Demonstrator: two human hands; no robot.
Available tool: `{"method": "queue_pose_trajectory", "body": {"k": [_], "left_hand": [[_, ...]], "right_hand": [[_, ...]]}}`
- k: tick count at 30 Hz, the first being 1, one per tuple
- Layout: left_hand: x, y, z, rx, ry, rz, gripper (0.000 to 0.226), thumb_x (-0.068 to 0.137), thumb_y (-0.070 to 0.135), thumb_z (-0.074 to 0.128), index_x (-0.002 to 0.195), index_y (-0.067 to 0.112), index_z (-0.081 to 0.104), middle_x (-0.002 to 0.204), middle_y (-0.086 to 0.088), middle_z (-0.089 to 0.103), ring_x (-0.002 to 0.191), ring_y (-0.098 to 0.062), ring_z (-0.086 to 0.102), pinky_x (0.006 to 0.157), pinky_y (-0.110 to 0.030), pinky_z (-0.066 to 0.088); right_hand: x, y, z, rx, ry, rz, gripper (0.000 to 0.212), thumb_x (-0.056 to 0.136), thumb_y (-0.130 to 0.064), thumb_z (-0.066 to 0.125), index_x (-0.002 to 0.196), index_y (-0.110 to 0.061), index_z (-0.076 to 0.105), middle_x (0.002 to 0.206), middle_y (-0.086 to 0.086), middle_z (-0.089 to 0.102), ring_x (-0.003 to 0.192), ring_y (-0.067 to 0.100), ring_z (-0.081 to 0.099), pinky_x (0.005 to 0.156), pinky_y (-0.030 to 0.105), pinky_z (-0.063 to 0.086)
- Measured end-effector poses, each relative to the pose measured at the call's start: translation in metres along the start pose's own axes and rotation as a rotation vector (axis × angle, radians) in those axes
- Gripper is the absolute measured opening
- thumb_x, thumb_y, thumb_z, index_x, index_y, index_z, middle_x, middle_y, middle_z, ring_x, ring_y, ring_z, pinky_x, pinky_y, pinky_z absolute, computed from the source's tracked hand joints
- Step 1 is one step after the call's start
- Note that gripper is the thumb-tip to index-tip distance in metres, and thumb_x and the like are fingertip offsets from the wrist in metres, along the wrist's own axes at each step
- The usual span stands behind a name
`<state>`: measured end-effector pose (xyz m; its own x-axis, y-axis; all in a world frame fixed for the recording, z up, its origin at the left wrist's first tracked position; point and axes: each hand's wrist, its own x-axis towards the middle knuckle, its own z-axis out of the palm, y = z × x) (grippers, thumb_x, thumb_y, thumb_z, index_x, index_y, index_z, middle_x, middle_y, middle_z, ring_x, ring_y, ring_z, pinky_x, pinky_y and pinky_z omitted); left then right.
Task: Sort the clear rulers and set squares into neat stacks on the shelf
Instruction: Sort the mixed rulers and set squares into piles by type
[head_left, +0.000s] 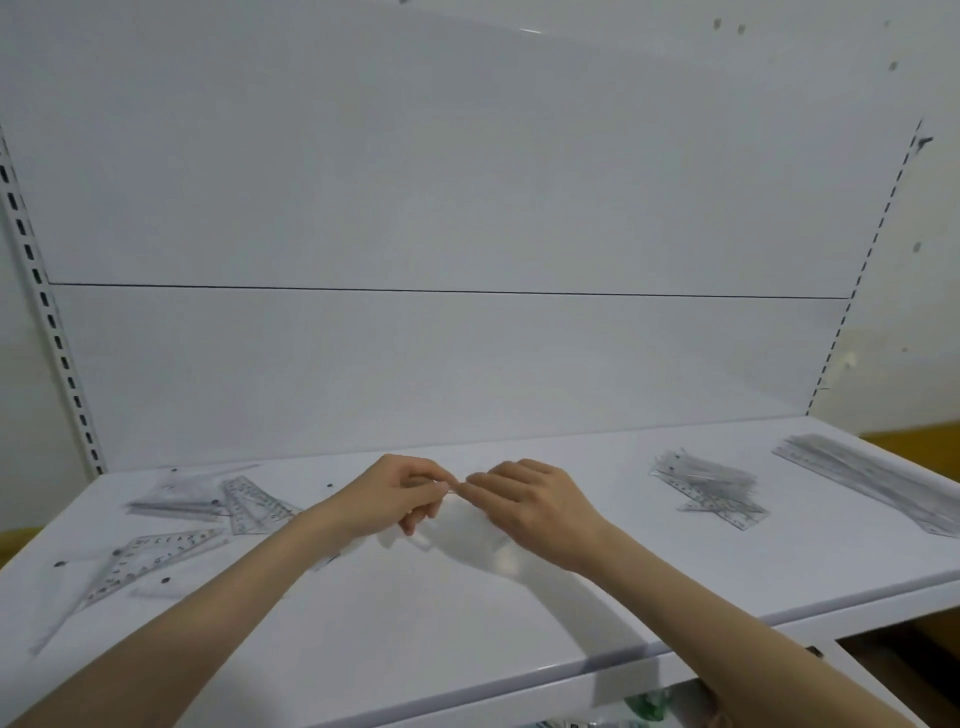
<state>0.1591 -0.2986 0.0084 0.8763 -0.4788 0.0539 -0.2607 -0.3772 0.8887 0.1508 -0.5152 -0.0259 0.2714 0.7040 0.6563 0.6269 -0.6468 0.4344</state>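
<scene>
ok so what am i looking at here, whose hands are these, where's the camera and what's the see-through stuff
There is no machine here: a person works bare-handed, and the only camera sits on their head, looking forward and down. That is why the left hand and right hand reach in from below. They meet over the middle of a white shelf. Loose clear set squares lie at the left; a pile of short rulers and a stack of long rulers lie at the right. The fingertips touch as if pinching something clear, but it is too faint to tell.
</scene>
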Motion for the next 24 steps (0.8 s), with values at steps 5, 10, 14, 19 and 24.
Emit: {"method": "queue_pose_trajectory", "body": {"k": [5,10,14,19,24], "left_hand": [[0.004,-0.014,-0.008,0.089,0.141,-0.063,0.014,0.087,0.029,0.056,0.091,0.030,0.070,0.076,0.004,0.067,0.065,-0.015,0.059,0.058,-0.033,0.049],[-0.015,-0.031,-0.038,0.086,0.350,-0.100,0.017,0.090,0.008,0.058,0.087,0.021,0.069,0.081,0.000,0.070,0.074,-0.017,0.062,0.055,-0.028,0.047],[-0.043,-0.043,-0.076,0.090,0.495,-0.137,0.019,0.090,0.004,0.057,0.083,0.019,0.068,0.083,-0.004,0.070,0.076,-0.018,0.061,0.055,-0.026,0.047],[-0.078,-0.054,-0.114,0.114,0.635,-0.176,0.022,0.091,0.003,0.057,0.080,0.020,0.066,0.083,-0.005,0.068,0.079,-0.018,0.060,0.054,-0.025,0.047],[-0.126,-0.073,-0.138,0.299,0.692,-0.226,0.020,0.089,0.005,0.060,0.080,0.021,0.067,0.087,-0.002,0.068,0.085,-0.017,0.061,0.074,-0.026,0.043]], "right_hand": [[-0.029,0.033,-0.016,-0.087,-0.219,0.283,0.029,0.060,0.000,0.073,0.085,-0.015,0.067,0.066,-0.005,0.065,0.057,0.020,0.058,0.043,0.024,0.041],[-0.031,0.050,-0.007,-0.115,-0.723,0.530,0.039,0.085,0.006,0.046,0.120,-0.009,0.047,0.111,0.007,0.062,0.105,0.026,0.053,0.068,0.030,0.035],[-0.023,0.060,0.001,-0.048,-1.037,0.418,0.039,0.096,-0.015,0.038,0.134,-0.008,0.039,0.134,0.009,0.050,0.125,0.028,0.043,0.099,0.035,0.037],[-0.016,0.067,0.002,-0.143,-1.159,0.381,0.038,0.094,-0.013,0.038,0.132,-0.008,0.041,0.136,0.008,0.046,0.132,0.025,0.038,0.109,0.033,0.031],[0.046,0.027,0.012,-0.124,-0.869,0.323,0.052,0.090,-0.007,0.040,0.140,-0.002,0.028,0.144,0.010,0.039,0.136,0.025,0.031,0.111,0.032,0.028]]}}
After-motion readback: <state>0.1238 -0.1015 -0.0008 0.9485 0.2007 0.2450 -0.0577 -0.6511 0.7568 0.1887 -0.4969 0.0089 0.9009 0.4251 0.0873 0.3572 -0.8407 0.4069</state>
